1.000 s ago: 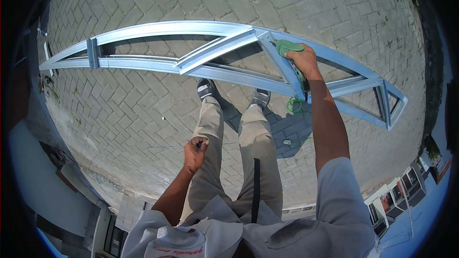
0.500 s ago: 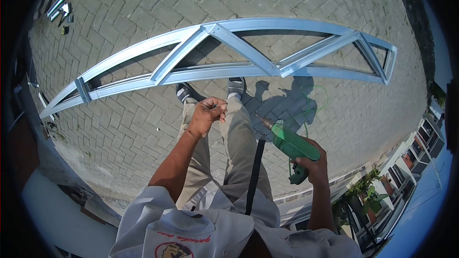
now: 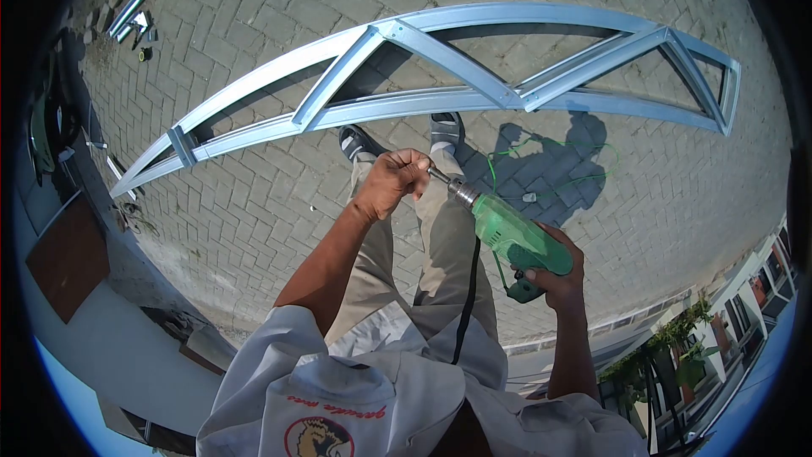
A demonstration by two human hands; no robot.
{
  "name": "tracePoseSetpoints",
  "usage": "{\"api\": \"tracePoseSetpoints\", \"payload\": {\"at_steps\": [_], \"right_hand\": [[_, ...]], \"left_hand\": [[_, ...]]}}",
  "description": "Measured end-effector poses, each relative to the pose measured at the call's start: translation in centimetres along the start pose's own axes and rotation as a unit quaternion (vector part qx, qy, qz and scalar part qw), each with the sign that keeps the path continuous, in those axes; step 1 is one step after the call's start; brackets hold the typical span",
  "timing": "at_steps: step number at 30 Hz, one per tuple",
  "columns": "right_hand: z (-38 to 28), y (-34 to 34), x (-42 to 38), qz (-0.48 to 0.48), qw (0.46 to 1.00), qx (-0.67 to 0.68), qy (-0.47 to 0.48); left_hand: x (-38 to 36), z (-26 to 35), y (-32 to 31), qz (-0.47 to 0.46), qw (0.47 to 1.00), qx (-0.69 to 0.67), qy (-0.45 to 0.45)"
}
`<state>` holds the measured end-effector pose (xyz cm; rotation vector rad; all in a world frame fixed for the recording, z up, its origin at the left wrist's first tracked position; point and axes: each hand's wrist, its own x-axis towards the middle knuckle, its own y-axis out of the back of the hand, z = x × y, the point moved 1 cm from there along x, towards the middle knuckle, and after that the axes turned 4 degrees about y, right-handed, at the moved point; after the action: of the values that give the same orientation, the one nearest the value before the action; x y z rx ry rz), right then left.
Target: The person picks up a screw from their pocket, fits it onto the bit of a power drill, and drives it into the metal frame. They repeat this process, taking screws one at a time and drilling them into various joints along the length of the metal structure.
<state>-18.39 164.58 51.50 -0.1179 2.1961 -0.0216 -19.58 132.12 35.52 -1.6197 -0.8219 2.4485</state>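
My right hand (image 3: 562,278) grips a green power drill (image 3: 523,239) by its handle, with the chuck pointing up and left. At the tip of its long bit (image 3: 441,175), my left hand (image 3: 396,183) has thumb and fingers pinched together. Whatever lies in that pinch is too small and covered to make out. Beyond my feet, a curved truss of silvery metal channel (image 3: 457,67) lies flat on the paving, with diagonal braces between its two long chords.
My sandalled feet (image 3: 446,129) stand close to the truss's near chord. A thin green cord (image 3: 493,171) loops over the paving bricks (image 3: 254,237) at right. Metal pieces and small tools (image 3: 138,25) lie at the upper left. Plants (image 3: 677,334) and buildings border the lower right.
The drill has come up and left, so its bit now meets my left hand's fingertips; before, they were apart. The view has shifted, placing the truss slightly farther right and higher.
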Motion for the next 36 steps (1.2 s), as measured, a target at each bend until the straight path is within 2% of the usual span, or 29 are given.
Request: {"api": "tracePoseSetpoints", "payload": {"at_steps": [5,8,14,25,29,36], "right_hand": [[0.0,0.7,0.0,-0.027,1.000,-0.001,-0.003],[-0.1,1.3,-0.1,-0.034,0.998,-0.051,-0.011],[0.5,1.6,-0.5,-0.037,0.998,-0.036,-0.020],[0.0,1.0,-0.3,-0.062,0.993,-0.091,0.032],[0.6,1.0,-0.5,-0.060,0.996,-0.065,-0.004],[1.0,1.2,-0.1,-0.069,0.997,-0.045,0.006]], "left_hand": [[-0.3,-0.7,-0.3,0.016,0.999,0.032,0.004],[-0.4,-0.8,-0.5,0.026,0.998,0.050,0.006],[-1.2,-0.6,-0.9,0.031,0.993,0.113,0.007],[-2.7,-0.4,-0.3,0.048,0.994,0.098,0.013],[-3.1,-0.6,0.1,0.047,0.995,0.090,0.012],[-3.5,-0.8,0.0,0.049,0.993,0.104,0.024]]}}
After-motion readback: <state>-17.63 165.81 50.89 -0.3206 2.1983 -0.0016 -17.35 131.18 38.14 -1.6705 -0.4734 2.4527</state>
